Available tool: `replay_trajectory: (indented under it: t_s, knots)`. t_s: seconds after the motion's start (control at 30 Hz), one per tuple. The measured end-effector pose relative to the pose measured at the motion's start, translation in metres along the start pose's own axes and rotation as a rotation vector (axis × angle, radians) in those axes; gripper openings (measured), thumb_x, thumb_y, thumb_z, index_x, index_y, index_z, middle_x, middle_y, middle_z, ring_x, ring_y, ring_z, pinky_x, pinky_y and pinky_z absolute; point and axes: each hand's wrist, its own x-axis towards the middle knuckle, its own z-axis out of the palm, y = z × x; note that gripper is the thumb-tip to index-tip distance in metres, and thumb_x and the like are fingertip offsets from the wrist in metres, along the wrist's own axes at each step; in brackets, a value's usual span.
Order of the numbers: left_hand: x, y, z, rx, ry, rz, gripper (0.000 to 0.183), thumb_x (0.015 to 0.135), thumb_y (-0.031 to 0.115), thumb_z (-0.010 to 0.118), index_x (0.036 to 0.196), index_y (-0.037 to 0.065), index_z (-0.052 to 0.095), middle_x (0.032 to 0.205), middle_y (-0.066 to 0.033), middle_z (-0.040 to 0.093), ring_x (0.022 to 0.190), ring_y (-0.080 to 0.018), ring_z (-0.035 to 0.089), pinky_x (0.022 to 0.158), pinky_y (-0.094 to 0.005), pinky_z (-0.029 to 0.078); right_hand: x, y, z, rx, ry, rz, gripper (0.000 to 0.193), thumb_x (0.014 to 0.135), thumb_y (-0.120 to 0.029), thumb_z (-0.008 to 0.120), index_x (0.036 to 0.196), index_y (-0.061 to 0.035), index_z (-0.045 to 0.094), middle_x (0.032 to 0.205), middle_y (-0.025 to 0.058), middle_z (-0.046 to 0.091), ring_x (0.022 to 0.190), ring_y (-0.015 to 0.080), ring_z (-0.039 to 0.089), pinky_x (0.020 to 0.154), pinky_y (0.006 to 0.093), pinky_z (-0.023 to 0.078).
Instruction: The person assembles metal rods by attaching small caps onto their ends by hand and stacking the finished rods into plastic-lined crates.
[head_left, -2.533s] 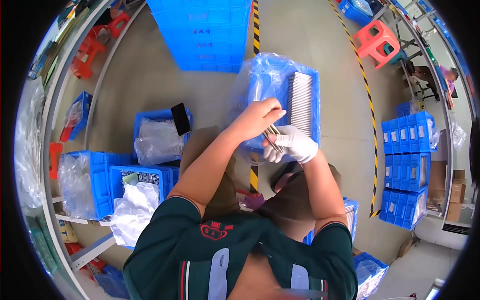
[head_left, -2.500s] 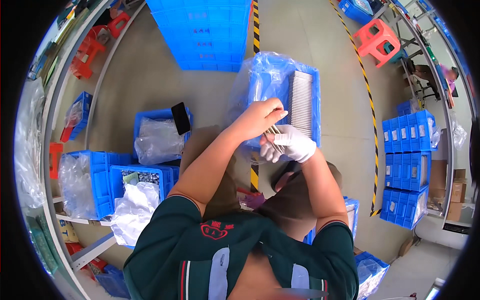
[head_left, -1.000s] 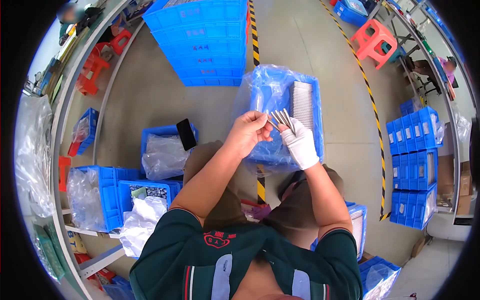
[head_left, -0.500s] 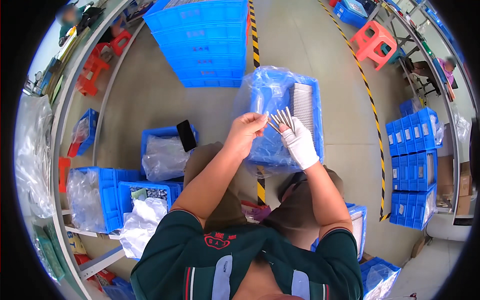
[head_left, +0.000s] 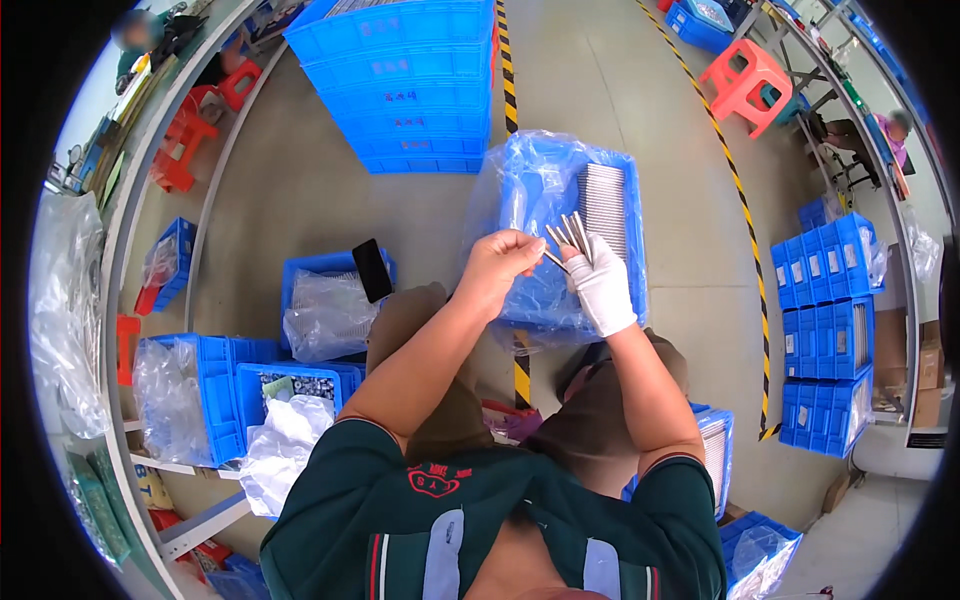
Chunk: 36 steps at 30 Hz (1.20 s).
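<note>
You had lifted both hands a little higher over the blue crate point(head_left: 545, 300) at centre frame. Your gloved right hand point(head_left: 603, 288) gripped a fan of thin metal rods point(head_left: 568, 234), which had spread wider; your bare left hand point(head_left: 500, 268) pinched one rod's end, so sorting looked under way. The plastic-lined crate held a row of rods point(head_left: 604, 207). At left, a smaller crate point(head_left: 300, 270) held a plastic bag point(head_left: 325, 312).

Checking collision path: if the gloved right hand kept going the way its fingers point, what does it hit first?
Probably the row of metal pins standing in the plastic-lined blue crate just beyond the right hand, which already holds a fan of metal rods. Depth is unclear from above.
</note>
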Motion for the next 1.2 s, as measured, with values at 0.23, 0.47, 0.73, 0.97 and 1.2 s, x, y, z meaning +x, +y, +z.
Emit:
replay_trajectory:
  t_s: [0.23, 0.47, 0.73, 0.97, 1.2]
  knots:
    - [0.007, -0.002, -0.005, 0.025, 0.231, 0.183, 0.015, 0.08, 0.017, 0.062, 0.081, 0.002, 0.059, 0.075, -0.0038, 0.058, 0.063, -0.008, 0.047, 0.06, -0.021, 0.039, 0.0, -0.005, -0.002, -0.098, 0.048, -0.101, 0.015, 0.08, -0.015, 0.058, 0.085, -0.0018, 0.054, 0.061, 0.0107, 0.052, 0.054, 0.0149, 0.047, 0.054, 0.0288, 0.04]
    - [0.008, 0.002, -0.007, -0.139, 0.058, -0.002, 0.014, 0.081, 0.015, 0.06, 0.081, 0.002, 0.059, 0.076, -0.0043, 0.058, 0.064, -0.0086, 0.048, 0.062, -0.022, 0.04, -0.003, -0.001, -0.004, -0.015, -0.101, -0.009, 0.016, 0.078, -0.014, 0.061, 0.082, -0.0011, 0.053, 0.06, 0.0082, 0.049, 0.054, 0.0117, 0.041, 0.052, 0.0273, 0.039]
    - [0.006, 0.007, -0.011, -0.027, -0.019, -0.052, 0.012, 0.08, 0.014, 0.06, 0.082, 0.002, 0.06, 0.075, -0.004, 0.058, 0.065, -0.009, 0.051, 0.063, -0.0219, 0.041, -0.003, -0.005, -0.007, -0.062, -0.064, 0.006, 0.016, 0.077, -0.014, 0.061, 0.077, -0.0009, 0.052, 0.057, 0.0071, 0.046, 0.052, 0.0116, 0.039, 0.05, 0.0285, 0.038]
    - [0.005, -0.003, -0.007, -0.113, 0.018, -0.032, 0.013, 0.08, 0.014, 0.061, 0.083, 0.002, 0.06, 0.077, -0.0044, 0.059, 0.068, -0.0095, 0.051, 0.064, -0.0234, 0.041, -0.005, -0.002, -0.007, -0.064, -0.041, -0.026, 0.018, 0.076, -0.014, 0.061, 0.075, -0.0002, 0.051, 0.056, 0.0092, 0.045, 0.052, 0.0131, 0.038, 0.049, 0.0296, 0.037]
    - [0.002, -0.002, -0.005, -0.143, 0.013, -0.124, 0.011, 0.081, 0.015, 0.06, 0.082, 0.004, 0.059, 0.078, -0.0045, 0.059, 0.07, -0.0106, 0.052, 0.064, -0.0248, 0.041, -0.007, 0.0, -0.006, -0.145, 0.009, -0.128, 0.018, 0.076, -0.013, 0.061, 0.072, 0.0, 0.049, 0.055, 0.0138, 0.046, 0.048, 0.0194, 0.038, 0.048, 0.0317, 0.038]
